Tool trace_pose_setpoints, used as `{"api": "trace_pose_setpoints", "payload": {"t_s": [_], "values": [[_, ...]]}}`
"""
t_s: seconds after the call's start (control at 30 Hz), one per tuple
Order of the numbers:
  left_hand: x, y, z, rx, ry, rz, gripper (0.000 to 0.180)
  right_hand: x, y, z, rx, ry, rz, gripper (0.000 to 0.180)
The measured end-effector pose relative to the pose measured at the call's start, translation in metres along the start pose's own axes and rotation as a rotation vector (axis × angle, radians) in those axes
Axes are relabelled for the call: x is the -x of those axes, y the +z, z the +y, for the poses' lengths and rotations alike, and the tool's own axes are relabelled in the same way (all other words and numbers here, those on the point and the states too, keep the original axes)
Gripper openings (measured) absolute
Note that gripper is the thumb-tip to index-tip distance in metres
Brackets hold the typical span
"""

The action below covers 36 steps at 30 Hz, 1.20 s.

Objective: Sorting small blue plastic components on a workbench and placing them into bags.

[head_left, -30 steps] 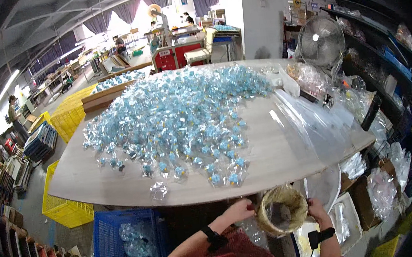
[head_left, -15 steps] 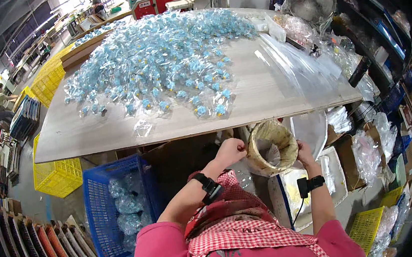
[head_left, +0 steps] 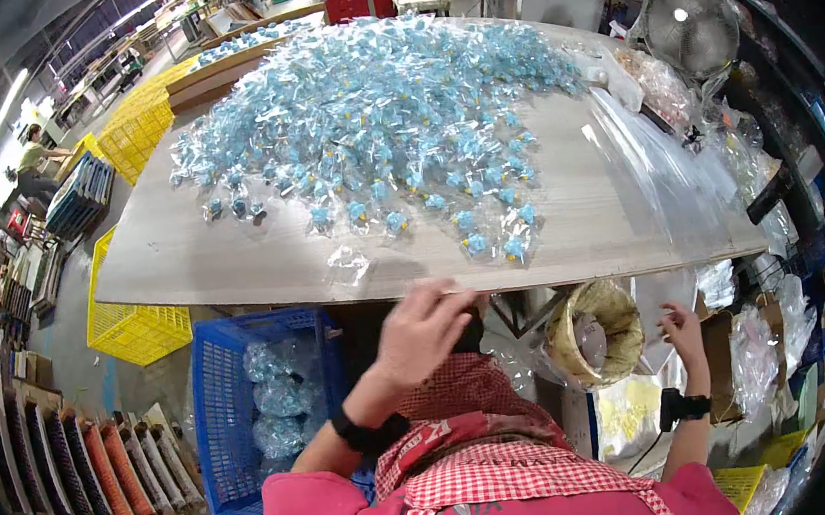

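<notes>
Risk: the round woven straw basket (head_left: 596, 332) sits loose below the edge of the pale wooden tabletop (head_left: 232, 266), so it could tip, I reckon.
Left hand (head_left: 423, 329): raised at the edge, fingers curled, gripping nothing I can see.
Right hand (head_left: 682, 328): open, just beside the basket, not touching.
Nearby: blue plastic crate (head_left: 223, 418) lower left.

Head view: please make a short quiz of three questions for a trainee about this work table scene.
1. True or false: the right hand grips the woven basket.
2. What colour is the crate beside the left hand? A) blue B) red C) green
3. The table holds a heap of small clear bags with ____ contents.

Key:
1. False: the hand is open beside the basket, apart from it.
2. A
3. Blue
</notes>
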<state>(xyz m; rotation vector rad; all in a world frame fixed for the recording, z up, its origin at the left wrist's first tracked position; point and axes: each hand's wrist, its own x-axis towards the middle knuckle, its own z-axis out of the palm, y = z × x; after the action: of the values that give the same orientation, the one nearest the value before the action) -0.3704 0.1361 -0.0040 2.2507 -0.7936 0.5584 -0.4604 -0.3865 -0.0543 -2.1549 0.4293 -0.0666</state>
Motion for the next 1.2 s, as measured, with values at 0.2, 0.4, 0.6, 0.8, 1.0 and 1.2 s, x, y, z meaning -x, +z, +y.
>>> {"api": "trace_pose_setpoints", "payload": {"t_s": [0.2,0.4,0.6,0.8,1.0,1.2], "values": [[-0.018,-0.046,-0.124,-0.35,-0.125,-0.077,0.081,0.007,0.053,-0.124,-0.024,-0.211,0.088,0.024],[-0.016,-0.024,-0.152,-0.258,-0.128,-0.209,0.063,0.037,0.15,-0.24,0.013,-0.521,-0.276,0.023],[-0.037,-0.015,-0.155,-0.175,-0.196,-0.033,0.046,0.034,0.195,-0.266,0.072,-0.705,-0.447,0.026],[-0.036,-0.006,-0.174,-0.041,-0.183,0.137,0.012,0.044,0.2,-0.269,0.056,-0.736,-0.51,0.025],[-0.043,-0.025,-0.184,0.51,-0.474,0.608,0.032,0.053,0.189,-0.262,0.078,-0.717,-0.522,0.022],[-0.057,-0.01,-0.077,1.149,-0.691,0.589,0.035,0.063,0.18,-0.265,-0.018,-0.672,-0.413,0.03]]}}
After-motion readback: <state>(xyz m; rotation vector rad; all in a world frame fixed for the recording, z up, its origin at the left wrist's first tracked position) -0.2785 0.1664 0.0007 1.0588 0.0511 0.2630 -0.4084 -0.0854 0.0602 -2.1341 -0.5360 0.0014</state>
